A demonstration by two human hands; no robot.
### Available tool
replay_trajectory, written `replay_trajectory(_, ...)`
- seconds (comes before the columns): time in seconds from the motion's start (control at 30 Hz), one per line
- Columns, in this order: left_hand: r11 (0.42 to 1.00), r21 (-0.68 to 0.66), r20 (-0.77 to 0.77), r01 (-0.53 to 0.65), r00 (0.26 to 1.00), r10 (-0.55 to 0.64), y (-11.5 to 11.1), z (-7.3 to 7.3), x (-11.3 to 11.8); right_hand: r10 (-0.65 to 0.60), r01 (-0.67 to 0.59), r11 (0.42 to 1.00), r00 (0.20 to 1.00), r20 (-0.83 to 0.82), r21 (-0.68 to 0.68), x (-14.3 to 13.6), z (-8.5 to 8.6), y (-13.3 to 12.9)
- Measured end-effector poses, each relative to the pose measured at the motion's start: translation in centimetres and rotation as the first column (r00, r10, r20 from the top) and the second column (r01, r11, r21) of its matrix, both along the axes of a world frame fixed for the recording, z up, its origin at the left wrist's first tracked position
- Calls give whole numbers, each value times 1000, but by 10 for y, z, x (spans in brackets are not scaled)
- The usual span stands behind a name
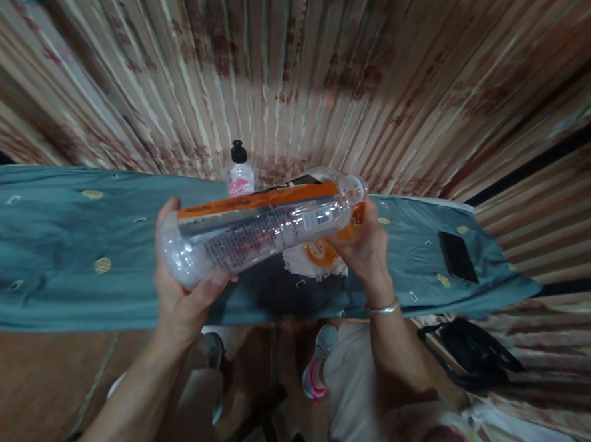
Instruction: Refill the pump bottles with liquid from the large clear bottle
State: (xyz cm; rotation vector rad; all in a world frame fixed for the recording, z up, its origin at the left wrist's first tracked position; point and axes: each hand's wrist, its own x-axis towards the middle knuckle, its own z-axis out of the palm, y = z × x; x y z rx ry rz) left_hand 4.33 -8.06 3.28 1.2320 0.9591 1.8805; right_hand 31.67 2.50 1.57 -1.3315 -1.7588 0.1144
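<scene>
A large clear plastic bottle [260, 222] with an orange and grey label is held tilted above the table, its base to the left and its neck to the right. My left hand [181, 294] grips the base, fingers behind and thumb in front. Around the neck end, my right hand [369, 245] is closed on the bottle, its fingers partly hidden. Behind and below the neck, an orange item [321, 252] shows on a white cloth [298, 261]. Behind the bottle stands a small clear bottle [241, 178] with a black cap and pink label.
The narrow table has a teal patterned cloth [63, 247]. A dark phone [457, 256] lies on its right part. Pleated curtains [294, 81] hang behind it. At the lower right is a black bag [472, 348], and my legs and feet are below the front edge.
</scene>
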Motion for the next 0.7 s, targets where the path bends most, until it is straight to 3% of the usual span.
replay_trajectory(0.23,999,-40,12,-31,999,32,-2,2,3,0,0,1000,1000,18,17,3,-4,1)
replay_trajectory(0.5,999,-31,-33,-35,999,34,-1,-6,0,-40,37,998,998,53,45,5,-3,0)
replay_trajectory(0.7,993,-89,-45,-73,997,69,-2,-2,3,-37,34,997,998,55,64,4,-2,-1)
